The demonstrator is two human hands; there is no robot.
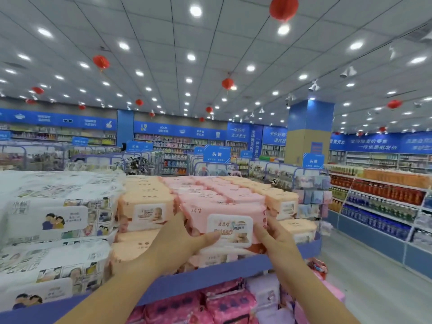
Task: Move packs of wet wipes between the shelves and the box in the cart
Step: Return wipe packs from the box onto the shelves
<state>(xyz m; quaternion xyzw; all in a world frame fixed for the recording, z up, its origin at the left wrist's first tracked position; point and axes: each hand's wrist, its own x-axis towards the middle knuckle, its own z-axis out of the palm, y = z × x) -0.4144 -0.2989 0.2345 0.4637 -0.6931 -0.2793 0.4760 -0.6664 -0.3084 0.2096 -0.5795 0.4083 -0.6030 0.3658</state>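
Red lanterns point(283, 8) dot the spotlit ceiling point(163, 31); far shelves point(378, 213) hold, seemingly, bottles point(385, 191).

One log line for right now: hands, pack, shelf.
left hand: grips left end of pink plastic wet-wipe pack with white lid | right hand: grips its right end | pack: front of pink stack, blue shelf ledge

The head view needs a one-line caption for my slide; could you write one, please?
The left hand and right hand hold a pink wet-wipes pack by its ends above the blue shelf, orange packs alongside.
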